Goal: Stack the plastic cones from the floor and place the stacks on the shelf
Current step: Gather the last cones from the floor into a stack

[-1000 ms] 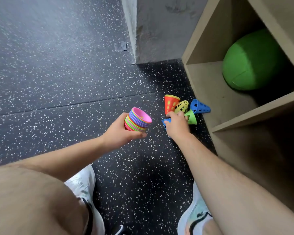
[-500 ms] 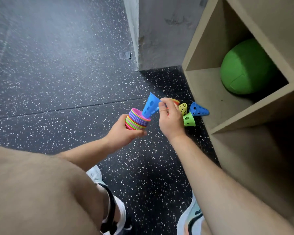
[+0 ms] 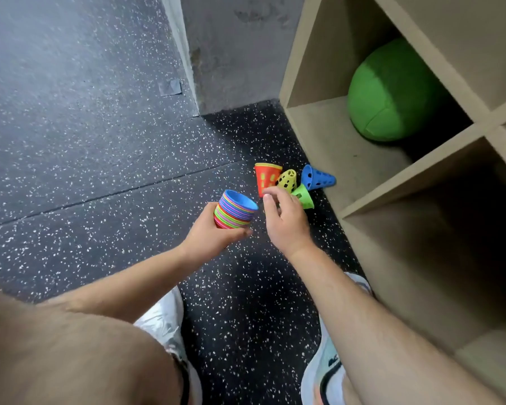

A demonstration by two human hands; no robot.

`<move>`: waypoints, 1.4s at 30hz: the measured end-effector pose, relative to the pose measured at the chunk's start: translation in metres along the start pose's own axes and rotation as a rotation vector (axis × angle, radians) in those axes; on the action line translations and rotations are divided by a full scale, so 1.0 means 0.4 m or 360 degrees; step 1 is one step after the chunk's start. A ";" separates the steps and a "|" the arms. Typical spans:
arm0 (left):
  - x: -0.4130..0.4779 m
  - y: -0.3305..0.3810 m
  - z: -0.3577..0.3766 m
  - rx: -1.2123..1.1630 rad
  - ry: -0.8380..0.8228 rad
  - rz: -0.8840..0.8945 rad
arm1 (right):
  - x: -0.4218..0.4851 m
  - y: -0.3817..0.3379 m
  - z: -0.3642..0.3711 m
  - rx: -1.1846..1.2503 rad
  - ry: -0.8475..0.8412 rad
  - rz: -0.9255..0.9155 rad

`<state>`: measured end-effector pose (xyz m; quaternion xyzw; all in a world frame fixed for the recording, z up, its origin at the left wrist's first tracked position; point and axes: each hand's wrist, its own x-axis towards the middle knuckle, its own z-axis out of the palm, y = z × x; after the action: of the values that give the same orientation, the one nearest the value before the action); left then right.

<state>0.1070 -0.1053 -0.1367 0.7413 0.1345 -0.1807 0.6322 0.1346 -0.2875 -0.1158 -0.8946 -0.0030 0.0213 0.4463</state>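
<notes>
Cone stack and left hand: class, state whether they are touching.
Touching. The head view shows the left hand curled round the lower end of the cone stack.

Green ball (image 3: pixel 392 92), stitched seam visible, upper right. Grey concrete pillar (image 3: pixel 240 54) top centre; square of grey tape (image 3: pixel 170 87) just left of its base. Black flooring (image 3: pixel 85 147), white-flecked, one straight joint. Left shoe (image 3: pixel 161 320) and right shoe (image 3: pixel 327 366), both pale, at bottom.

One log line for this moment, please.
left hand: holds cone stack | right hand: empty, by loose cones | cone stack: not on shelf
</notes>
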 end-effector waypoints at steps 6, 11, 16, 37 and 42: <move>0.051 0.000 0.069 0.0036 -0.0140 -0.0072 | 0.046 0.107 -0.052 -0.0445 0.0356 0.0439; 0.078 0.005 0.098 0.0073 -0.0204 -0.0099 | 0.091 0.153 -0.064 -0.0446 0.0192 0.0704; 0.101 0.009 0.111 0.0042 -0.0229 -0.0104 | 0.104 0.174 -0.055 -0.0339 0.0176 0.0745; 0.129 -0.012 0.073 -0.0029 -0.0114 -0.0071 | 0.070 0.022 -0.001 0.0285 -0.0257 0.0239; 0.139 -0.031 0.027 -0.0043 -0.0145 -0.0089 | 0.107 0.008 -0.001 0.0156 -0.0299 0.0249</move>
<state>0.1506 -0.1156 -0.1735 0.7198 0.1286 -0.2299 0.6423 0.1775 -0.2888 -0.1195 -0.8633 0.0261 0.1399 0.4842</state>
